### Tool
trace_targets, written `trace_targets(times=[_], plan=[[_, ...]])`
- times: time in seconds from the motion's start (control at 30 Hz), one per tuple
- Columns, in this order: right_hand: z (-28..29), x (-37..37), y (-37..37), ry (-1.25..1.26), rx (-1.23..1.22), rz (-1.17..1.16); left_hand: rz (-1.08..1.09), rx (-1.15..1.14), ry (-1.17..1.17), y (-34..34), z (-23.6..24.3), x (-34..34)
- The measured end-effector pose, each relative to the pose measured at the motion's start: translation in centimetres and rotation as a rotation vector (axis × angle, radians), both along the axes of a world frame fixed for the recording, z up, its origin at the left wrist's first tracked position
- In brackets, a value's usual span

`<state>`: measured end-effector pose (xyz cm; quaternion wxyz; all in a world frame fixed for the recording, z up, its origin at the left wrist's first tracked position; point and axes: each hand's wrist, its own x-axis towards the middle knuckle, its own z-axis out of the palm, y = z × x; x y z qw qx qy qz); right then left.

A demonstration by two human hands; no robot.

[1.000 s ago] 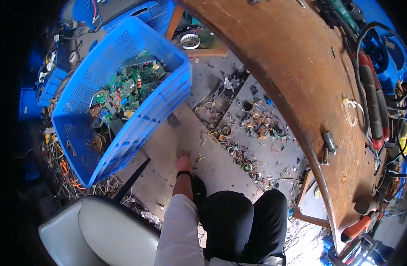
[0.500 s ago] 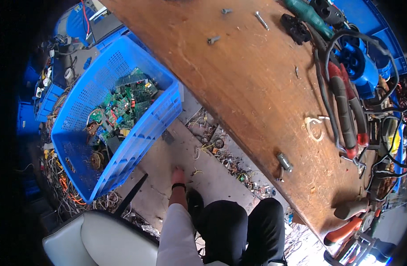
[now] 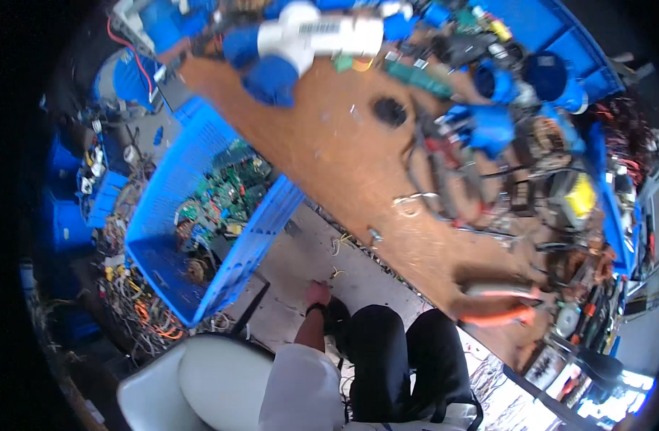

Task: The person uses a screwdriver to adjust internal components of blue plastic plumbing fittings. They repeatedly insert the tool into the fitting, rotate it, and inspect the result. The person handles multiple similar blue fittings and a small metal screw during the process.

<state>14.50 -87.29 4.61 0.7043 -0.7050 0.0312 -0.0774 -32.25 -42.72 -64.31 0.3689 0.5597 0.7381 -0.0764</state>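
My left hand (image 3: 318, 293) hangs low beside my left knee, over the floor (image 3: 286, 262). A dark band circles its wrist, and a light sleeve covers the upper arm. The hand is small and seen from above, so its fingers and anything in them cannot be made out. Nearest to it, on the left, stands a blue perforated plastic basket (image 3: 236, 269) partly filled with green circuit boards (image 3: 232, 194). My right hand is out of sight. To the right runs a brown wooden workbench (image 3: 344, 158); pliers with orange handles (image 3: 498, 316) lie near its front corner.
White and blue plastic parts (image 3: 322, 36) are at the bench's far end. Cables, blue plastic pieces (image 3: 491, 129) and a yellow-marked block (image 3: 579, 195) crowd its right side. A pale chair (image 3: 214, 373) stands at lower left, with loose wires (image 3: 153, 316) on the floor behind it.
The view has swung and blurred, bringing the far end of the bench and more of its right side into sight. My left hand stays low near my knee.
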Motion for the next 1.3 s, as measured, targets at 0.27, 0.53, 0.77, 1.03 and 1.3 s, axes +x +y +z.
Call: trace_targets(times=[0.27, 0.53, 0.77, 1.03, 1.3], plan=[[18.6, 3.8, -5.1, -0.208, 0.157, 0.111, 0.233, 0.074, -0.574, -0.8, 23.1, -5.0], [30.8, 1.5, 1.3, -0.32, 0.319, 0.328, 0.38, 0.079, -1.161, 3.9, 67.9, -2.9], [34.8, -3.5, 8.4, -0.391, 0.35, 0.432, -0.07, 0.094, -1.435, 5.6, 91.0, 2.6], [36.4, -8.0, 11.2, -0.346, 0.48, 0.461, -0.318, -0.007, -1.504, 4.4, 100.7, 9.0], [36.4, -8.3, 14.4, -0.383, 0.511, 0.532, -0.577, 0.197, -1.444, 3.3, 102.2, 14.7]])
